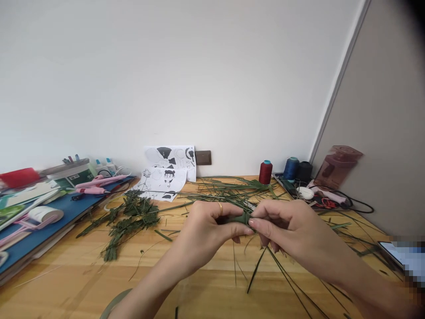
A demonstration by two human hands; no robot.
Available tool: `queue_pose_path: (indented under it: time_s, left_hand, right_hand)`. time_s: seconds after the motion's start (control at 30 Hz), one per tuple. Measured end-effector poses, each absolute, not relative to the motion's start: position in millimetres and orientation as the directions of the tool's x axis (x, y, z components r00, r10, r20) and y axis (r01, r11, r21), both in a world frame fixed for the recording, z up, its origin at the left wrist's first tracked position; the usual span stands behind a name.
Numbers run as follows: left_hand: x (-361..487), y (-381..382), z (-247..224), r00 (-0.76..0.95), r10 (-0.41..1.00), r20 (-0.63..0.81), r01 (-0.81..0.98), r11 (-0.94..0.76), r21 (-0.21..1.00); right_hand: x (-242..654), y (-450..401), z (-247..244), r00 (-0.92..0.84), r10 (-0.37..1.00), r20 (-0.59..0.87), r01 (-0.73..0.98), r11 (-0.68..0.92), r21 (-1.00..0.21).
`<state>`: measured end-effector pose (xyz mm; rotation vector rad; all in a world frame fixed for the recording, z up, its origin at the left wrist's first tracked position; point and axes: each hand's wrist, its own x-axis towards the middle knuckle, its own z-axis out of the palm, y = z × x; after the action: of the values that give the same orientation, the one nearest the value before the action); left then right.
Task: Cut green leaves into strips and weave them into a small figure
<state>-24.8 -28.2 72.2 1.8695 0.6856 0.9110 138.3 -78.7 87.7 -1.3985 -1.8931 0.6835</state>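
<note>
At the left edge of the frame a blue board carries a white tape roll and pink-handled tools, and right of it a heap of finished woven green leaf sprigs lies on the pale wooden bench. Just left of centre the left hand, a gold ring on one finger, is closed around a small folded piece of dark green leaf strip, thumb beneath and fingers over. The right hand meets it at centre frame, pinching the same piece from the other side, with long loose strip ends trailing down toward the lower centre. The fold seems best kept tight by pinching close to the crease and drawing the ends evenly. A dark red thread spool stands behind.
</note>
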Motion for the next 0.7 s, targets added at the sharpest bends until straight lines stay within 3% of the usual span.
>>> queue_pose_path:
  time_s: [0.1,0.33,0.53,0.7]
  left_hand:
    - [-22.2,-30.4,69.4,0.527,0.811,0.253,-0.034,-0.278,0.96]
    - [-15.4,-31.0,66.3,0.436,0.875,0.209,-0.222,-0.121,0.968]
    - [-13.5,-30.5,62.6,0.379,0.896,0.233,-0.268,-0.135,0.954]
    - [-13.0,-27.1,60.6,0.427,0.873,0.236,-0.307,-0.106,0.946]
  right_hand:
    - [137.9,-78.3,88.4,-0.174,0.97,0.17,0.534,0.238,-0.811]
    - [138.5,-78.4,88.9,-0.168,0.972,0.163,0.446,0.222,-0.867]
    - [137.1,-78.9,91.3,-0.157,0.977,0.146,0.431,0.201,-0.88]
    - [138.8,-76.4,91.2,-0.162,0.976,0.146,0.381,0.198,-0.903]
